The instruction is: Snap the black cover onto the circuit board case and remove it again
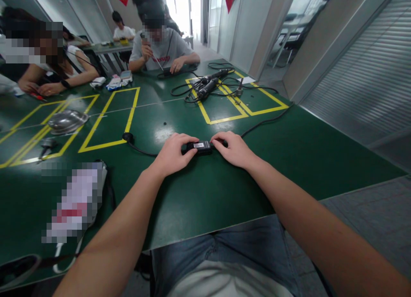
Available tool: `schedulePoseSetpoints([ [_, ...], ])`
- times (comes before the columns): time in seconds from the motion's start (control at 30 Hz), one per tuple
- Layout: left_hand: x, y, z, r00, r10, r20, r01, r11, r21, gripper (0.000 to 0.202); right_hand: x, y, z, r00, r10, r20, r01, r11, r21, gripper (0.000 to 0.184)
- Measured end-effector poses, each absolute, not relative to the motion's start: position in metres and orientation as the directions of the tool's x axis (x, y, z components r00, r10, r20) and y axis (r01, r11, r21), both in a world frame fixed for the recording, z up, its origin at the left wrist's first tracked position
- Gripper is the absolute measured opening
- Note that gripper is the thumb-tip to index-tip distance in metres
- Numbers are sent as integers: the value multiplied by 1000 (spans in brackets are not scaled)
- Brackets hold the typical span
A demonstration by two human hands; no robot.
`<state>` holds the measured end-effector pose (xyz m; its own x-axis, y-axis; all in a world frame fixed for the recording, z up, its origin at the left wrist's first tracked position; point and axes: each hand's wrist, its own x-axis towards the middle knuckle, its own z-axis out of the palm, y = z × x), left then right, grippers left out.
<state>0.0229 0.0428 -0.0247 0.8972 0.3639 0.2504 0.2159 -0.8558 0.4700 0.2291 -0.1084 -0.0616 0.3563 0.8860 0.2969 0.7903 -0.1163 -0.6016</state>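
A black power adapter with a white label lies on the green table in front of me. My left hand grips its left end between thumb and fingers. At the other end, my right hand has thumb and fingers pinched around the cord end by the adapter; the fingers cover most of that spot. One black cord leaves my left hand and runs to a round black plug. Another black cord runs from near my right hand toward the table's right edge.
Black handheld tools with tangled cords lie at the back, by yellow tape rectangles. A shiny metal bowl-like piece and a small dark part sit at left, a blurred pouch nearer. Across the table, a person holds a thin tool.
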Motion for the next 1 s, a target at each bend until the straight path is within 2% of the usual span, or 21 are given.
schedulePoseSetpoints([
  [0.23,25,43,-26,917,321,238,193,-877,440,34,231,-105,-67,324,899,294,820,-111,-562,37],
  [0.37,24,45,-24,917,336,214,212,-866,452,33,228,-104,-67,356,887,294,818,-144,-556,32],
  [0.63,26,48,-21,920,367,138,267,-844,465,38,223,-99,-56,405,895,185,782,-234,-578,23],
  [0.83,28,46,-23,917,370,151,268,-849,455,37,223,-100,-60,396,889,228,792,-205,-576,25],
  [1.0,29,45,-28,900,411,147,284,-807,518,36,226,-101,-66,387,887,253,792,-179,-583,23],
])
